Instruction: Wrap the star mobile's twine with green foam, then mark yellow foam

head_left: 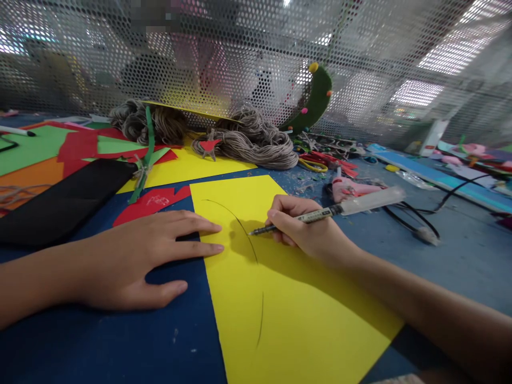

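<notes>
A yellow sheet [304,309] lies in front of me with two thin dark curved lines drawn on it, one in its upper part and one lower down. My right hand [304,226] grips a pen [316,215] above the sheet, its tip at the upper curve. Whether the tip touches the paper I cannot tell. My left hand [148,256] lies flat with fingers spread. Two of its fingertips rest on the sheet's left edge, while the thumb is over the blue tabletop [120,341]. Just beyond the left hand is a red cut piece [156,202].
A black flat case [68,200] and coloured sheets [36,144] lie at the left. Grey cord bundles [256,141] sit behind the sheet, near a perforated metal screen [240,58]. A pink glue gun [352,188], its black cable [416,218] and red-handled scissors [332,162] are at the right.
</notes>
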Available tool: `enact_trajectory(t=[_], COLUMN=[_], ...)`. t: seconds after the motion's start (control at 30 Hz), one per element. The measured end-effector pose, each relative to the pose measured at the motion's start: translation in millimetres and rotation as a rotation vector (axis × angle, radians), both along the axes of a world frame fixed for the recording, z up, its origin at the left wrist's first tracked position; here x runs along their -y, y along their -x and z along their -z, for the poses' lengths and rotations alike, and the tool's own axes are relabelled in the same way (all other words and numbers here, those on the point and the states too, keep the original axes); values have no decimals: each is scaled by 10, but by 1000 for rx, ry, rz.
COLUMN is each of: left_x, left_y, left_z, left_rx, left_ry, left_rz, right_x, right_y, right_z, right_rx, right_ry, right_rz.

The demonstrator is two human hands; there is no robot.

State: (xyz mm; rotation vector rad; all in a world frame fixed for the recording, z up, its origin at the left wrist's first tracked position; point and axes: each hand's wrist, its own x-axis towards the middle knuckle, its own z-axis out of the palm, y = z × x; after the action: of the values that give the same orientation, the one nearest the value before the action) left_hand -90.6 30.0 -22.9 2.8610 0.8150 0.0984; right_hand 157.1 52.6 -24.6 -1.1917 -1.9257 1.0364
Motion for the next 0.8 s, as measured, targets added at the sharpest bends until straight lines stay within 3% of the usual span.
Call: enact_trajectory(t=[0.23,0.37,0.47,0.6,0.8], left_x=[14,6,11,50,71], left_y=[18,5,-14,-32,-29], left_z=[-3,-19,-14,22,48], left_rx=[19,-17,-23,35,39], left_ry=[-1,-14,-27,-73,-94], left_rz=[0,11,13,-51,-70], right_x=[-18,9,52,67,41], right_y=[-88,-142,-120,-46,11], right_z=[-39,-136,-174,-105,-30], right_rx=[-195,-358,-262,-63,2], right_ry=[122,6,-55,31,57], right_rz=[46,12,-38,-50,18])
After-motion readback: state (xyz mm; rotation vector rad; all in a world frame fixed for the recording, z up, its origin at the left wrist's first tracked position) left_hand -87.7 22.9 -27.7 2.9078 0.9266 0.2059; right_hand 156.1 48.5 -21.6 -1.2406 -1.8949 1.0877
